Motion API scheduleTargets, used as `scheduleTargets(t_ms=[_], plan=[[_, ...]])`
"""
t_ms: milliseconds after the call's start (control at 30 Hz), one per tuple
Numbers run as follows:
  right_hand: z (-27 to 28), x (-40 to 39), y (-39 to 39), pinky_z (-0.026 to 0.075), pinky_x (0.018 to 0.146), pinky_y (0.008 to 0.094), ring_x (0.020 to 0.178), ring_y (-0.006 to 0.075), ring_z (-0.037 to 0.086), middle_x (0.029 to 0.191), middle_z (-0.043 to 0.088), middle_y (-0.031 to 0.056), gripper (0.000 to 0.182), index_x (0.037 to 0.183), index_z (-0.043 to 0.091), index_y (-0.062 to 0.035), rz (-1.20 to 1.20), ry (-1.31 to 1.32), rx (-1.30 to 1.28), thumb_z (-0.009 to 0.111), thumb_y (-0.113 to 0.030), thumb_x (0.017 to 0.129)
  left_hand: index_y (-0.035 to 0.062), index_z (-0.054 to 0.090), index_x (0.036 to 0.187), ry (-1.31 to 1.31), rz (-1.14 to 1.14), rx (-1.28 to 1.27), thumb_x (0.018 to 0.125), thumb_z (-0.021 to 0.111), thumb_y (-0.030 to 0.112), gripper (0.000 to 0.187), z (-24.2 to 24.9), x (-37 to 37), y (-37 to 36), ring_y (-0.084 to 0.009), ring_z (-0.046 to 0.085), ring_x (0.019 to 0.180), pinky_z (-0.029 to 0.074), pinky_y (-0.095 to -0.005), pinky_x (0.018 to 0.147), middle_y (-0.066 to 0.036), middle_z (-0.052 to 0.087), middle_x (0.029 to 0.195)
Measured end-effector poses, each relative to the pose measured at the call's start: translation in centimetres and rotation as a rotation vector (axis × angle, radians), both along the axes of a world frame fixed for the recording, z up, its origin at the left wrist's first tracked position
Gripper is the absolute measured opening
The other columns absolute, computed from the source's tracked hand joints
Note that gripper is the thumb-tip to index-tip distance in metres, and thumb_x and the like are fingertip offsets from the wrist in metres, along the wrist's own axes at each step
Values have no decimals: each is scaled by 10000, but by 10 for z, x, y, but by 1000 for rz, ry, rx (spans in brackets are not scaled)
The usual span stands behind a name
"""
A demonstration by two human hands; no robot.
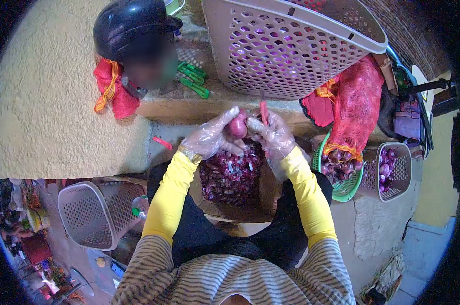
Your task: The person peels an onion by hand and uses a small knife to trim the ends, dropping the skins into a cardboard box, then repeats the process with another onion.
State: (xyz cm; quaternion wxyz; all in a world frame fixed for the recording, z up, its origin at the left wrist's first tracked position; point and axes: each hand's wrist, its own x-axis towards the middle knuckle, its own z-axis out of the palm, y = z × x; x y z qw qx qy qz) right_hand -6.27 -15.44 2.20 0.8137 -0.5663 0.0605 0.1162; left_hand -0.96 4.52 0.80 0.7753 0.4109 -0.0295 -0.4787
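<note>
Striped sleeves [209, 277] fill the bottom of the frame; mid-frame, peelings [230, 175] collect below the gloved left hand [209, 137], fingers clamped on a red onion [237, 127], while the right hand [276, 136] grips a pink knife [263, 112]; top centre, a basket [291, 46].

Both forearms, in yellow sleeves, reach forward and converge in front of the torso. The left hand [212, 137], in a clear plastic glove, has its fingers curled closed in a grip, a watch at the wrist. The right hand [274, 136], also gloved, is closed likewise, close beside the left.
</note>
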Motion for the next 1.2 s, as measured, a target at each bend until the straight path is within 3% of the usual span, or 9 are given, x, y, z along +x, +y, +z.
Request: scheduleTargets(t_ms=[267,367,633,833,967,1033,1067,1167,1200], plan=[[8,3,0,552,809,279,947,135,664,1073,679,45,331,1214,577,-59,-40,28,46,715,-143,925,74,460,1375,-518,260,83,1020,556,346,457,3,-12,-18,-210,519,1237,452,-393,1054,-105,502,1402],[7,1,-1,547,800,276,928,130,659,1052,677,38,285,1175,594,-52,-76,-18,166,705,-155,933,62,472,1337,-763,315,129,979,646,283,456,21,-15,-18,-161,528,1161,453,-346,1007,-93,559,1256],[7,-2,2,418,586,209,732,47,545,900,622,-38,194,1065,630,-93,-122,-68,80,706,-215,933,90,484,1297,-1580,352,497,786,792,136,598,32,-22,-16,-365,497,1296,399,-454,1104,-163,538,1347],[7,-4,0,453,651,228,736,63,560,898,621,-33,218,1072,600,-86,-115,13,123,703,-220,934,86,464,1359,-1960,277,727,734,836,127,728,30,-24,-13,-340,510,1288,408,-438,1101,-166,528,1366],[20,-3,6,455,640,227,744,67,565,892,622,-25,210,1061,596,-92,-237,-15,106,718,-190,921,27,456,1364,-1332,575,454,859,768,291,649,22,-31,-22,-325,466,1344,363,-420,1141,-198,448,1458],[6,2,-6,477,691,253,798,75,573,911,617,-15,211,1063,595,-80,-86,-133,-45,728,-136,909,9,476,1342,-634,355,174,967,594,509,636,7,-21,-15,-281,589,1204,472,-377,1038,-173,573,1316],[-2,3,-9,477,691,253,798,75,573,911,617,-15,211,1063,595,-80,-83,-133,-43,728,-136,909,28,509,1308,-307,183,49,990,435,639,693,14,-23,-8,-221,672,999,562,-332,869,-125,655,1157],[-13,6,-11,500,746,278,847,82,578,927,623,-12,207,1066,591,-61,-35,-255,-264,721,-94,908,32,533,1271,-64,-8,-26,992,448,626,662,6,-18,1,-162,674,879,584,-307,759,-92,672,1056],[-7,5,-8,503,762,276,850,80,571,925,619,-19,201,1069,590,-54,-27,-261,-257,713,-93,915,48,528,1244,-26,-76,-132,1015,454,561,567,7,-15,3,-205,657,1021,608,-364,747,-99,634,1133]])
